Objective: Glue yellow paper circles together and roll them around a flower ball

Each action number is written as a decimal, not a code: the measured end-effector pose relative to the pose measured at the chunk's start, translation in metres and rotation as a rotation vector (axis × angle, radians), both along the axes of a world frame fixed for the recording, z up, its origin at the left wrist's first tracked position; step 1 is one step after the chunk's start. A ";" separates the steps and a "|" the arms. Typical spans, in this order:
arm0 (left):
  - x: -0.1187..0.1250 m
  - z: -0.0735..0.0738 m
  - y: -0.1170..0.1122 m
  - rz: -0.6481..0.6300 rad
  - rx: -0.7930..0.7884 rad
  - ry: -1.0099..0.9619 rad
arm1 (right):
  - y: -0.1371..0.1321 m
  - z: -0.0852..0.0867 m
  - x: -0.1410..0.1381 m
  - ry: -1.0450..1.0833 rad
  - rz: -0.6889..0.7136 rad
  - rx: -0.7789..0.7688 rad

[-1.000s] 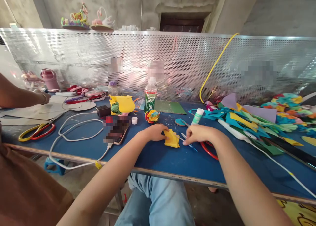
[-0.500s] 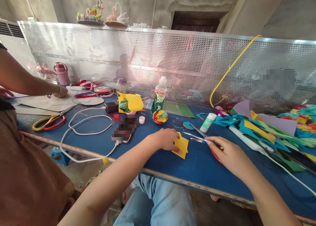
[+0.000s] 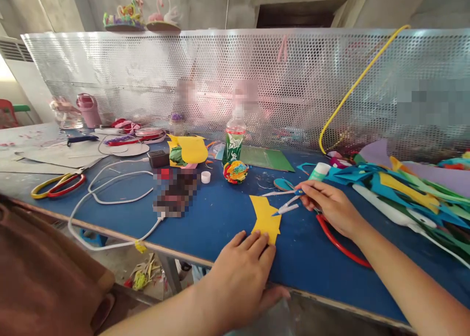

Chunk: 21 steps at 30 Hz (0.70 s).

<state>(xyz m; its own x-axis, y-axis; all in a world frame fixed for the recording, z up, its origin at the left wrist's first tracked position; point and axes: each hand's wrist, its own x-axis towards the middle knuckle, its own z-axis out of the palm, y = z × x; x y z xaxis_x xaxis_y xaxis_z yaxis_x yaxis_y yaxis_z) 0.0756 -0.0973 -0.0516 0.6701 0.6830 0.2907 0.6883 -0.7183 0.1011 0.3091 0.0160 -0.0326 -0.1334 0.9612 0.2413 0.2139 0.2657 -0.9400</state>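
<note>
My left hand (image 3: 244,272) lies flat with fingers stretched out on the lower end of a yellow felt or paper piece (image 3: 265,217), pressing it to the table near the front edge. Its thumb hangs over the edge. My right hand (image 3: 328,201) pinches a white and blue drawing compass (image 3: 290,201) by its blue joint, legs spread leftward. One leg's blue tip is over the yellow piece; whether it touches, I cannot tell. Beneath my right wrist shows the red handle (image 3: 340,248) of scissors, the rest mostly hidden. Behind my fingers stands a glue stick (image 3: 320,170), partly covered.
On the blue table (image 3: 216,218) are a colourful flower ball (image 3: 235,171), a green-labelled bottle (image 3: 234,138), a white cap (image 3: 205,177), a pixelated phone with a white cable (image 3: 99,199), and yellow-red scissors (image 3: 60,183). Coloured scraps (image 3: 407,187) heap at right. A co-worker's brown garment (image 3: 47,272) is at left.
My right hand has lifted the compass off the table and its legs are now spread apart. My left hand has shifted toward the table edge, lying flat on the yellow piece. The co-worker's arm left view.
</note>
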 end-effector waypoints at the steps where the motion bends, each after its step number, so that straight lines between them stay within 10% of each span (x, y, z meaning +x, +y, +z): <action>1: 0.001 -0.006 -0.003 0.032 0.024 -0.022 | -0.002 -0.003 0.000 -0.032 -0.004 0.012; 11: 0.013 -0.019 0.000 0.142 0.060 -0.033 | -0.007 -0.005 -0.007 -0.283 0.114 0.087; 21: 0.012 -0.019 -0.003 0.157 0.054 -0.085 | -0.011 0.004 0.006 -0.328 -0.220 0.301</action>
<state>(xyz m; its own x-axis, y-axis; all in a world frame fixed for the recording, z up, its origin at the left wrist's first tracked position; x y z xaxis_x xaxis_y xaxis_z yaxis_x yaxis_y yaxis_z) 0.0874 -0.0999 -0.0704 0.5284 0.7590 0.3804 0.7828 -0.6090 0.1279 0.3150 0.0049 -0.0282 -0.0505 0.8692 0.4919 0.5671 0.4304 -0.7022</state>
